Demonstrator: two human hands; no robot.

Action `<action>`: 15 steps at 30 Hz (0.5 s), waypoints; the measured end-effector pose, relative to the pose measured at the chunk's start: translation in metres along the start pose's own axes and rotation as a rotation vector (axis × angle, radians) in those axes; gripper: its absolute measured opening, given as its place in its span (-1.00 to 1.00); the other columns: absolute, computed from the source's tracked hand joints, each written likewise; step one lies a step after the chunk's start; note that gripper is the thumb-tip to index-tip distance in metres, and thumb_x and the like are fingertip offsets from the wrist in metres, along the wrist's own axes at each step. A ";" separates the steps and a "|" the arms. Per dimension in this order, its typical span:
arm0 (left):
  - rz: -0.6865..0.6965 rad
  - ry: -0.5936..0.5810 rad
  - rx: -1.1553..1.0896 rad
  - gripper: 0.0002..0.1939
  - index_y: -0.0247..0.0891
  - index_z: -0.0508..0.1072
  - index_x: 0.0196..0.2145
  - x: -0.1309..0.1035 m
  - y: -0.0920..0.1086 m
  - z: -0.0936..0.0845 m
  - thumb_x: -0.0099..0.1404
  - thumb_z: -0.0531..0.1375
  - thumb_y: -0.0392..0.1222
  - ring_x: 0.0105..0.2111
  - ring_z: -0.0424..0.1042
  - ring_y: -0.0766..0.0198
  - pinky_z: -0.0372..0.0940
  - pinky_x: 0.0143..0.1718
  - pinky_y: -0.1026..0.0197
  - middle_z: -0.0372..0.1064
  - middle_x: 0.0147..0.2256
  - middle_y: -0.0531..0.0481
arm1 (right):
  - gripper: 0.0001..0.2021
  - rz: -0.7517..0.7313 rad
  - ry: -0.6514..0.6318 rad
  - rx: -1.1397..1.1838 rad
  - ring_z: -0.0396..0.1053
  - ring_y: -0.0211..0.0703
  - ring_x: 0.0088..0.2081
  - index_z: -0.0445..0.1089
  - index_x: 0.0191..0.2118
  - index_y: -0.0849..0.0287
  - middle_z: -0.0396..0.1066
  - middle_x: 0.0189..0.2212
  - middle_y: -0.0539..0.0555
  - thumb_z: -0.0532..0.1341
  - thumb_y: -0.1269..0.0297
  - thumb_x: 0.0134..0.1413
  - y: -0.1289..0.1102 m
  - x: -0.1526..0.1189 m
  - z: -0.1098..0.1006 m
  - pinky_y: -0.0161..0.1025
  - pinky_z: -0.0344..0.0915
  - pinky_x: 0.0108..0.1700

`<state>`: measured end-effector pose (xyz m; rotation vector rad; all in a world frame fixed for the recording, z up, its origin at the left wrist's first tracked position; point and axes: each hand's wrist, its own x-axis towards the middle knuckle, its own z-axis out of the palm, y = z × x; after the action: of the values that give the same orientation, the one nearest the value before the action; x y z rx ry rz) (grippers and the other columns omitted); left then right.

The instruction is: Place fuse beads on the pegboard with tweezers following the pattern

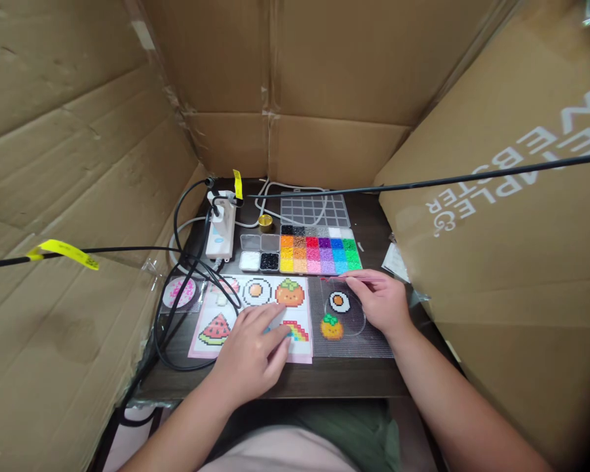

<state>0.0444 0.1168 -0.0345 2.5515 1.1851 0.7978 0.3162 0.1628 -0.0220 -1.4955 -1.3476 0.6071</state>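
My left hand [256, 347] lies on the printed pattern sheet [250, 321], fingers apart, one fingertip just below the persimmon picture [290, 293]; it holds nothing. In my right hand [379, 301] is a thin pink tool [341, 277], pinched above the top edge of the clear pegboard [373, 344]. On the pegboard are a bead fried egg [339, 302] and, below it, an orange bead persimmon with green leaves [332, 328]. Behind the pegboard stands the open bead box [319, 252] with many colours. Whether the tool's tip holds a bead is too small to tell.
Small boxes of white beads [250, 262] and black beads [269, 262] stand left of the bead box. Farther left are a power strip [220, 229], tangled black cables [181, 262] and a dish of pink beads [179, 292]. A gold tin [265, 223] sits behind. Cardboard walls [339, 144] surround the table.
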 end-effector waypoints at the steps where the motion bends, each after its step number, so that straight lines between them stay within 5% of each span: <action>1: 0.000 0.000 0.002 -0.79 -0.16 0.56 -0.14 0.000 0.000 0.000 0.36 0.14 -0.28 0.08 0.41 0.01 0.32 0.05 -0.11 0.45 0.09 -0.15 | -0.84 0.007 -0.005 0.001 0.60 -0.03 -0.32 0.59 -0.43 0.15 0.62 -0.40 0.14 0.30 0.21 0.02 0.000 0.000 0.000 -0.10 0.56 -0.19; 15: 0.017 -0.025 -0.013 -0.80 -0.19 0.55 -0.13 0.000 -0.002 0.000 0.36 0.15 -0.26 0.11 0.40 0.01 0.31 0.07 -0.11 0.43 0.11 -0.18 | -0.83 0.020 -0.003 0.008 0.58 -0.04 -0.33 0.59 -0.43 0.16 0.62 -0.40 0.13 0.30 0.19 0.02 0.002 0.001 0.000 -0.12 0.54 -0.21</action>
<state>0.0429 0.1181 -0.0354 2.5570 1.1478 0.7720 0.3170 0.1640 -0.0236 -1.5036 -1.3326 0.6275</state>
